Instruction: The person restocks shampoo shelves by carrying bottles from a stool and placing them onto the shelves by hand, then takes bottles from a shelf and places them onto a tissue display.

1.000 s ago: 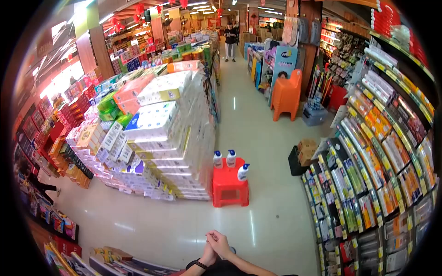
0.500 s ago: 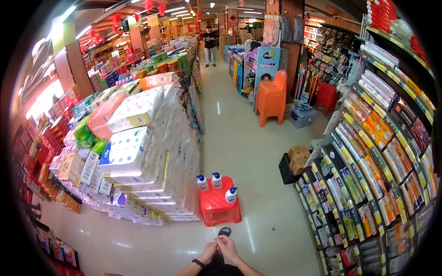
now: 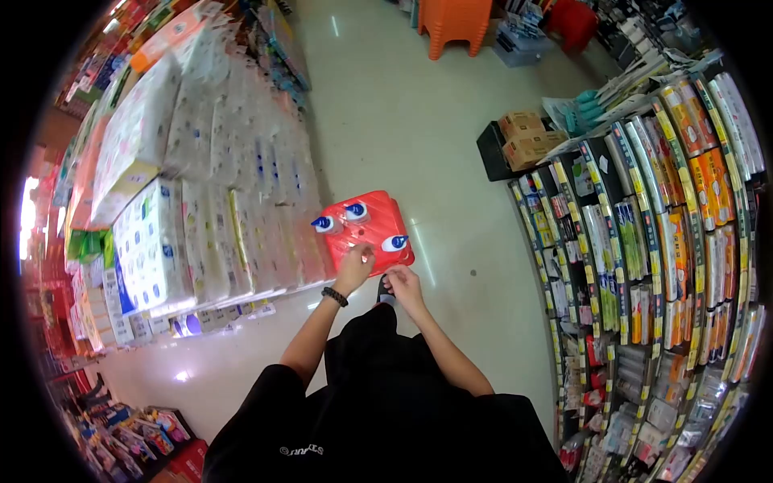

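A red plastic stool (image 3: 370,217) stands below me, with three white pump bottles with blue tops on it: one at the left (image 3: 324,224), one at the back (image 3: 356,212) and one at the right (image 3: 394,243). My left hand (image 3: 354,267), with a dark beaded bracelet at the wrist, is over the stool's near left part, its fingers curled; whether it holds anything is too small to tell. My right hand (image 3: 403,286) is just off the stool's near edge, fingers bent together, their contents unclear. Neither hand touches a bottle.
Wrapped tissue packs (image 3: 149,241) are piled high at the left. Curved shelves of packaged goods (image 3: 628,266) line the right. A black crate (image 3: 493,151) with cardboard boxes (image 3: 527,141) stands beside them. Orange stacked stools (image 3: 455,22) are at the top.
The view has tilted down and come closer to the red stool. My hands, together before, are now apart and reach forward to the stool's near edge. The person in the aisle is out of view.
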Action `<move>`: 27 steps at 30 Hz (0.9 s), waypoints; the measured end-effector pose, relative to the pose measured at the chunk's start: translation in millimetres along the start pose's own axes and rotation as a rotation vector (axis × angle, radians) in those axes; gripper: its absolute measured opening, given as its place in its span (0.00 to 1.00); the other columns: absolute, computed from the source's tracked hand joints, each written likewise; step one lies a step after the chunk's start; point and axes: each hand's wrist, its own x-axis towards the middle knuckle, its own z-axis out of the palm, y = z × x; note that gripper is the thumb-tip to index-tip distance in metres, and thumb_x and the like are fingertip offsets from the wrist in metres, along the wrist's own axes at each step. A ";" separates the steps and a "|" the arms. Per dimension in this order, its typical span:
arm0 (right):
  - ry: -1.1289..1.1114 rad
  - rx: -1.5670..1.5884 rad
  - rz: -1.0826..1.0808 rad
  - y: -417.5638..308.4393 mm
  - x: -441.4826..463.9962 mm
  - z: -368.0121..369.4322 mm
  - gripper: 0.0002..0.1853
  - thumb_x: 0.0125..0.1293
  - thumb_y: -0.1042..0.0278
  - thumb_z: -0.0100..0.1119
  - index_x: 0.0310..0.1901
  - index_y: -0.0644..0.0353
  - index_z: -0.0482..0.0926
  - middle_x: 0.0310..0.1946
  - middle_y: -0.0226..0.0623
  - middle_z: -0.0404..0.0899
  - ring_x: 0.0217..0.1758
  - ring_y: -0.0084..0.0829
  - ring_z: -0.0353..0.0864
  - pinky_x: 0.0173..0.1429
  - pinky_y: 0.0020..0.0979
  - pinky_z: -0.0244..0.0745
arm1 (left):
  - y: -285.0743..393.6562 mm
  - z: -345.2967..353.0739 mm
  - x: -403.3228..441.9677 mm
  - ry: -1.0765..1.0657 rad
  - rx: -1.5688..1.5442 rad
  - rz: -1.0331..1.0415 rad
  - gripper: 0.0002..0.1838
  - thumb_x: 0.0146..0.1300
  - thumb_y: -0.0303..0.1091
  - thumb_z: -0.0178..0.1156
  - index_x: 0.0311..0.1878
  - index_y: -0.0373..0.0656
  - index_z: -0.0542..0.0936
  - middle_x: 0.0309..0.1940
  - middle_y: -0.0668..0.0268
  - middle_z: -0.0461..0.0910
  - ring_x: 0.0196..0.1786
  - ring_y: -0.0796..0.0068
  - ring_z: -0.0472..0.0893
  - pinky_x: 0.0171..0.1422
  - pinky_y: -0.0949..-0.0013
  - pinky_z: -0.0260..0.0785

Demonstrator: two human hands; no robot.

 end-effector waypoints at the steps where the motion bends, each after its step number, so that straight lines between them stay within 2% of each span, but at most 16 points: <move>1: -0.006 -0.041 0.006 3.0 12.8 2.9 0.06 0.74 0.68 0.53 0.44 0.60 0.77 0.31 0.29 0.79 0.33 0.19 0.78 0.38 0.22 0.74 | -5.7 -1.2 18.7 0.023 0.084 0.060 0.16 0.59 0.31 0.62 0.51 0.38 0.81 0.48 0.49 0.82 0.52 0.51 0.81 0.56 0.55 0.74; 3: -0.038 -0.144 0.032 16.7 40.8 3.9 0.06 0.72 0.68 0.55 0.45 0.60 0.77 0.32 0.29 0.80 0.34 0.20 0.80 0.39 0.23 0.76 | -17.2 -4.4 54.3 0.033 0.253 0.134 0.19 0.57 0.30 0.63 0.53 0.39 0.80 0.53 0.48 0.79 0.58 0.47 0.77 0.61 0.52 0.71; 5: 0.003 -0.180 -0.042 41.6 61.6 6.4 0.05 0.71 0.70 0.56 0.44 0.60 0.77 0.33 0.30 0.81 0.35 0.22 0.81 0.39 0.25 0.76 | -30.1 -5.7 93.1 -0.017 0.413 0.181 0.22 0.56 0.29 0.63 0.57 0.41 0.78 0.56 0.47 0.76 0.61 0.44 0.74 0.66 0.49 0.68; 7: 0.048 -0.179 -0.035 26.2 67.6 11.1 0.06 0.69 0.73 0.56 0.44 0.62 0.78 0.34 0.32 0.81 0.36 0.23 0.81 0.40 0.26 0.77 | -44.5 -12.3 119.5 -0.095 0.448 0.200 0.27 0.54 0.29 0.64 0.60 0.42 0.76 0.58 0.46 0.75 0.60 0.43 0.75 0.65 0.49 0.68; 9: 0.051 -0.186 0.005 43.1 85.1 14.7 0.07 0.67 0.73 0.56 0.44 0.63 0.79 0.33 0.33 0.82 0.36 0.24 0.81 0.41 0.27 0.77 | -54.5 -12.2 133.8 -0.189 0.664 0.131 0.29 0.53 0.30 0.65 0.62 0.43 0.74 0.59 0.47 0.73 0.61 0.47 0.75 0.63 0.47 0.69; 11: 0.086 -0.326 -0.016 29.7 85.3 23.2 0.08 0.66 0.72 0.56 0.44 0.63 0.79 0.32 0.34 0.82 0.35 0.25 0.82 0.41 0.28 0.77 | -56.0 -11.0 137.8 -0.203 0.708 0.110 0.28 0.54 0.31 0.66 0.60 0.42 0.75 0.55 0.49 0.76 0.58 0.49 0.77 0.59 0.46 0.72; 14: 0.050 -0.377 0.001 16.6 82.6 27.3 0.08 0.65 0.70 0.57 0.42 0.64 0.79 0.30 0.35 0.81 0.35 0.26 0.81 0.40 0.30 0.75 | -72.1 -4.5 149.2 -0.345 0.797 0.056 0.25 0.55 0.33 0.66 0.58 0.43 0.76 0.50 0.53 0.79 0.53 0.50 0.81 0.53 0.46 0.74; 17: 0.123 -0.340 0.013 5.4 76.5 35.4 0.07 0.65 0.70 0.57 0.41 0.64 0.79 0.30 0.35 0.81 0.35 0.26 0.81 0.39 0.31 0.75 | -75.0 6.0 131.3 -0.301 0.882 0.223 0.22 0.56 0.34 0.66 0.55 0.44 0.76 0.46 0.54 0.80 0.48 0.51 0.83 0.50 0.48 0.75; 19: 0.122 -0.386 -0.024 40.7 81.4 41.4 0.07 0.64 0.69 0.58 0.39 0.63 0.79 0.30 0.37 0.81 0.34 0.30 0.82 0.40 0.33 0.76 | -64.3 7.1 115.5 -0.294 0.821 0.250 0.22 0.56 0.37 0.67 0.53 0.43 0.77 0.44 0.51 0.81 0.46 0.50 0.84 0.49 0.48 0.76; 21: 0.076 -0.495 0.015 47.3 73.4 40.9 0.08 0.64 0.68 0.58 0.39 0.63 0.79 0.30 0.38 0.81 0.34 0.32 0.82 0.40 0.34 0.76 | -67.8 15.1 106.5 -0.317 0.730 0.259 0.21 0.56 0.38 0.67 0.51 0.42 0.77 0.42 0.49 0.82 0.44 0.48 0.85 0.47 0.47 0.77; 22: 0.071 -0.486 0.006 50.7 67.1 43.5 0.08 0.64 0.68 0.58 0.40 0.63 0.79 0.31 0.41 0.82 0.36 0.36 0.84 0.42 0.37 0.77 | -71.2 19.1 103.9 -0.342 0.692 0.249 0.19 0.56 0.38 0.67 0.49 0.42 0.78 0.38 0.48 0.84 0.40 0.46 0.85 0.45 0.47 0.77; 25: 0.136 -0.497 0.011 48.4 50.4 51.7 0.07 0.64 0.68 0.58 0.40 0.62 0.79 0.32 0.43 0.83 0.38 0.38 0.85 0.43 0.38 0.78 | -72.7 15.4 90.3 -0.326 0.621 0.274 0.18 0.56 0.38 0.67 0.49 0.42 0.80 0.34 0.47 0.84 0.40 0.46 0.85 0.44 0.47 0.77; 27: 0.146 -0.482 0.017 46.5 44.2 53.8 0.08 0.64 0.67 0.58 0.41 0.61 0.79 0.33 0.45 0.84 0.40 0.43 0.85 0.45 0.42 0.78 | -64.2 2.1 77.3 -0.301 0.544 0.205 0.19 0.55 0.38 0.67 0.50 0.41 0.82 0.34 0.46 0.84 0.40 0.46 0.85 0.45 0.48 0.77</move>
